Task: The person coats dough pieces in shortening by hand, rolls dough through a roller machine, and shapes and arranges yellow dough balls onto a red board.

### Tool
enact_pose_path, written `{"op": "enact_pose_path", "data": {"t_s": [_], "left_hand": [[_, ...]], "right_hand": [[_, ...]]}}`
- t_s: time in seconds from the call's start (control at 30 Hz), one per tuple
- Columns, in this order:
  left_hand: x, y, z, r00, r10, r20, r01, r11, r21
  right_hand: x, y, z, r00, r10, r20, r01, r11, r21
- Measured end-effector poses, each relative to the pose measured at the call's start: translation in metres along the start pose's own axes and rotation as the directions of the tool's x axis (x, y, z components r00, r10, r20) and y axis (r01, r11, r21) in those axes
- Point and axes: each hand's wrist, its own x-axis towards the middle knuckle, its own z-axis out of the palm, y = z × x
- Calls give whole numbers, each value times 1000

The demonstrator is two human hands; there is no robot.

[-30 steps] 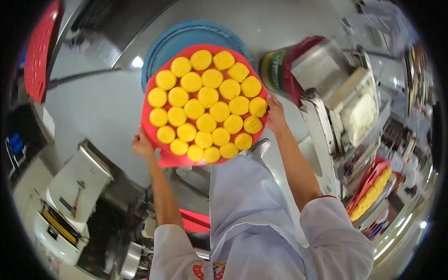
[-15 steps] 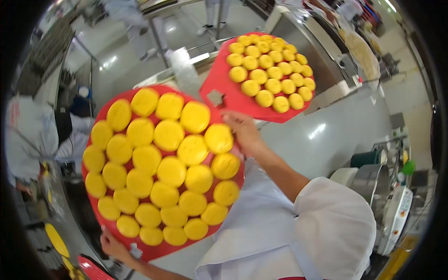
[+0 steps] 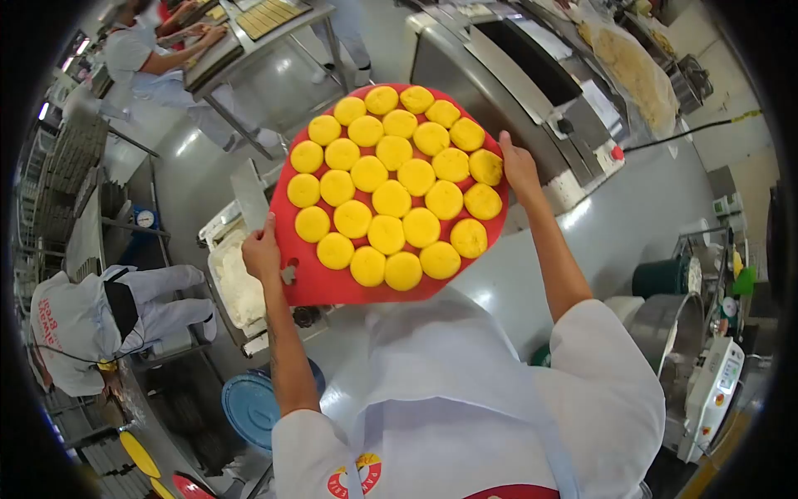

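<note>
One red tray (image 3: 332,285), thirty yellow buns (image 3: 391,199) on it. Left hand (image 3: 262,254), right hand (image 3: 520,167): fingers gripping its opposite sides.

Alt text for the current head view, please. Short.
A person's left hand and right hand hold opposite sides of a flat red tray bearing rows of round yellow pieces, its near edge bare. Beyond it stands a boxy stainless-steel machine; at picture left is another person in white clothes.
</note>
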Motion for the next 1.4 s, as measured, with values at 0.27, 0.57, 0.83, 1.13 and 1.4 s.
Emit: {"op": "enact_pose_path", "data": {"t_s": [0.27,0.57,0.83,1.13,1.4], "left_hand": [[12,19,-34,903,424,-71,-426,904,-18],[24,166,44,767,629,129,-615,777,-134],[48,196,81,752,573,325,-513,819,-258],[5,304,31,903,402,-148,-410,708,-575],[-69,463,55,561,827,-46,-590,360,-722]], "right_hand": [[-18,-14,-20,969,-248,9,224,861,-457],[-32,-34,-1,964,-112,241,195,914,-355],[13,-90,-104,832,-379,-405,535,743,403],[226,-104,-149,413,-866,-281,721,500,-480],[144,-136,-123,783,-551,289,144,612,778]]}}
